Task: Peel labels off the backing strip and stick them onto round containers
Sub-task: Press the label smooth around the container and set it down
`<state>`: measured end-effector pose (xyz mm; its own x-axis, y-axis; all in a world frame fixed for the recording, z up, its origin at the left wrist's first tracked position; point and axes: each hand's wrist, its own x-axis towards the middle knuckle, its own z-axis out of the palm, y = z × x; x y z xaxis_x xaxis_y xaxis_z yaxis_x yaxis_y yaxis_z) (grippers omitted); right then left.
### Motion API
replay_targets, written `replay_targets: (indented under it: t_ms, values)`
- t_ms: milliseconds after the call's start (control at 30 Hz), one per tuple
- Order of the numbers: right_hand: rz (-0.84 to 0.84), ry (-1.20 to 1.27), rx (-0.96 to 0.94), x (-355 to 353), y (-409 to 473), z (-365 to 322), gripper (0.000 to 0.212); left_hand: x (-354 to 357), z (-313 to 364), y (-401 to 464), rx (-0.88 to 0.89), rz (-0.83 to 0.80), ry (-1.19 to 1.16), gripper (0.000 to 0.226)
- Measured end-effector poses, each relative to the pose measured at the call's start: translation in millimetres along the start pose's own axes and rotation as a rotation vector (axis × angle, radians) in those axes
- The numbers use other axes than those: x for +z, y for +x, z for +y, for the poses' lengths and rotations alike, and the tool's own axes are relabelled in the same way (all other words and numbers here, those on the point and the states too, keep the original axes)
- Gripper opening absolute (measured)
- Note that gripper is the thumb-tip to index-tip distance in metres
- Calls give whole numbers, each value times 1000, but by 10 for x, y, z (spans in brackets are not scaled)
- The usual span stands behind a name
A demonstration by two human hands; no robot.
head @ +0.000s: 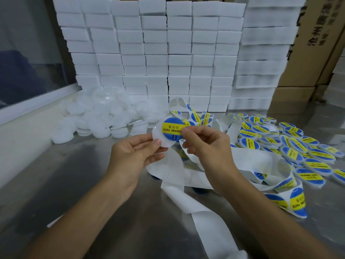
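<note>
Round container (160,136), shallow white translucent disc, held up off the bench (78,184) between both hands. Label (172,130), blue circle with yellow band, sits on its upward face; whether it is fully pressed down cannot be told.

Handling, as a judgement: container looks light, thin-walled plastic, stiff enough to pinch at the rim, smooth and likely slippery. Best hold is the rim, clear of the face. Label is thin, flexible, sticky on the back; it would crease or trap air if pushed from the middle, so an edge-to-edge press seems wise.

Left hand (134,156): palm up, fingers curled under the container, thumb on its lower rim, gripping it. Right hand (205,144): fingers curled, thumb and forefinger pinching at the label's right edge where it meets the container. Both forearms reach in from below, wrists roughly level.

Backing strip (196,208), white and limp, trails from under the right hand toward the viewer and loops to the right, some labels on it.

Right of the right hand: heap of labelled containers (298,150). Left of and beyond the left hand: pile of bare containers (97,116). Farther back, stacked white foam blocks (156,53); cardboard boxes (315,34) far right.
</note>
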<state>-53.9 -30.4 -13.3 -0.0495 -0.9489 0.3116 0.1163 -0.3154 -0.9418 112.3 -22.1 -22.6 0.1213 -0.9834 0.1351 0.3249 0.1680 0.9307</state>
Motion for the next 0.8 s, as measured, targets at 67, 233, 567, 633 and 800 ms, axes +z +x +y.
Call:
replay_targets:
  t_ms: [67,233,567,633,800]
  values:
    - [-10,-14,-13,23,-10,14,5,7,4,-10,7,-19,4,33]
    - [-25,-35,-32,23,-16,24,5,8,18,-19,1,-14,7,35]
    - [-37,-59,-48,27,-32,19,10,12,19,-25,-2,-12,30,37]
    - [-43,-59,-50,29,-36,15,9,13,18,-22,-1,-4,32,36]
    - [-53,-79,-81,38,-44,17,14,9,-1,-14,9,31,58,25]
